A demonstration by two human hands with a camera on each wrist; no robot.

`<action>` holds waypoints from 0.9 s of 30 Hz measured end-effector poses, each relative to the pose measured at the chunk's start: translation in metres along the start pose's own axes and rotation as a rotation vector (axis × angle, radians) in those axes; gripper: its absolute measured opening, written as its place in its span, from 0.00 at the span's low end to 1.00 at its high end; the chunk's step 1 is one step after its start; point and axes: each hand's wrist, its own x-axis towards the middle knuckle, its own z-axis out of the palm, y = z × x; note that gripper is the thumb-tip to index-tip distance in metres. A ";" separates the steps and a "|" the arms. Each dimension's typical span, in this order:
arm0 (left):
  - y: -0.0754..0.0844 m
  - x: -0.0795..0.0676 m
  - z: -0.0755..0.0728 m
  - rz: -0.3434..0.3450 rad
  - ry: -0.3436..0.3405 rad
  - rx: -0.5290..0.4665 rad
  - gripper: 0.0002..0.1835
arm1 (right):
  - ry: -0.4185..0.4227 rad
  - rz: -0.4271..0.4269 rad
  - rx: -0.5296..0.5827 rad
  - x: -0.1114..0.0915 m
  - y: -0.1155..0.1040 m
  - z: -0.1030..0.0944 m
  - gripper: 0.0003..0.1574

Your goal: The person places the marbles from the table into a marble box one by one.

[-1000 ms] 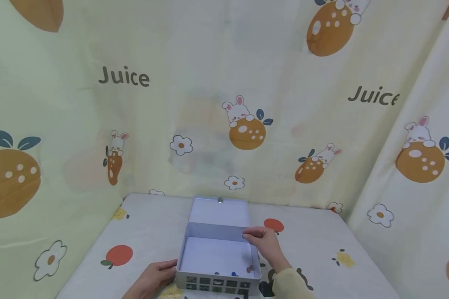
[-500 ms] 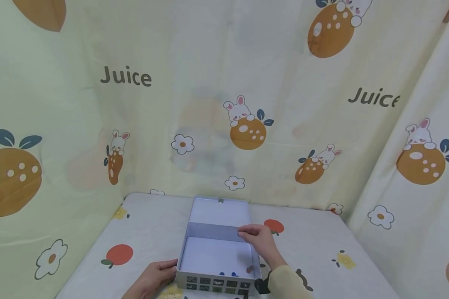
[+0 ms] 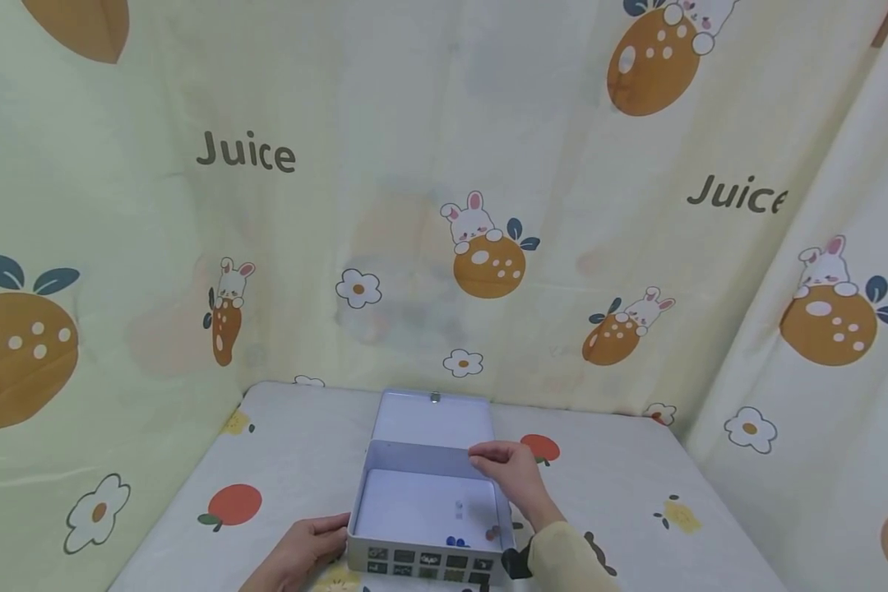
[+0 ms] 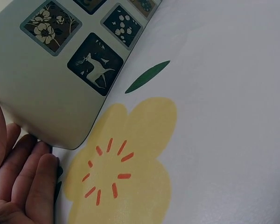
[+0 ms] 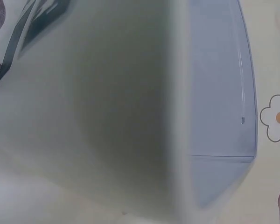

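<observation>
An open pale box [image 3: 392,556] with small dark pictures on its front wall stands on the table, its lid [image 3: 435,421] laid back. My left hand [image 3: 307,549] touches its left side; in the left wrist view the relaxed fingers [image 4: 41,179] lie against the box corner. Over the right side of the box is my right hand [image 3: 514,474], thumb and index finger close together; whether anything is between them cannot be made out. Inside, two small blue balls [image 3: 456,542] lie near the front wall, with brownish small pieces [image 3: 492,533] to their right. A blurred small thing [image 3: 459,508] shows above the floor.
The table cover [image 3: 296,460] is white with printed fruit and flowers. A patterned curtain [image 3: 385,164] hangs behind and on both sides. In the right wrist view, the blurred box wall [image 5: 107,116] fills much of the frame.
My right hand has moved slightly left over the box. One blue ball has shifted right, against the other. A blurred small thing has appeared below the right hand. The left hand has stayed.
</observation>
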 end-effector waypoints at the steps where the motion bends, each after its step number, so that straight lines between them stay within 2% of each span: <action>1: 0.000 0.000 0.000 0.000 -0.001 -0.001 0.33 | 0.000 -0.001 -0.001 0.000 0.000 0.000 0.12; 13: -0.002 0.002 -0.001 0.001 -0.018 -0.016 0.34 | -0.002 -0.015 0.009 -0.001 0.008 -0.003 0.11; 27: -0.003 0.004 -0.004 0.000 -0.007 -0.016 0.33 | 0.016 0.004 0.015 -0.004 0.006 -0.004 0.12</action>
